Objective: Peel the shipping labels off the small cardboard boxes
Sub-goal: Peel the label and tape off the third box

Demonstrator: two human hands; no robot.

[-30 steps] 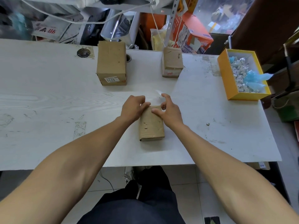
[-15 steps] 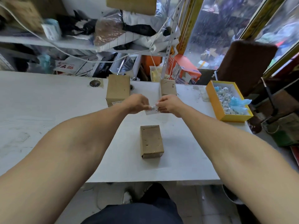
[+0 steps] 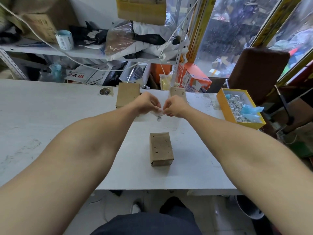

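A peeled label (image 3: 159, 116), a small strip of thin white paper with black print, is held in the air above the desk (image 3: 50, 116), pinched between the fingertips of the left hand (image 3: 147, 103) and the right hand (image 3: 174, 106), both with fingers curled around it. Below and nearer the person, a small brown cardboard box (image 3: 161, 148), rectangular with a rough, pitted top face, lies flat on the white desk, untouched. Two further brown boxes, a larger one (image 3: 127, 96) and a smaller one (image 3: 177, 92), stand at the far edge, partly behind the hands. At the right, an open yellow tray (image 3: 225, 106) holds crumpled white scraps and pale blue plastic. Against half a second earlier, the hands sit in much the same raised position, with the label hanging lower between them.
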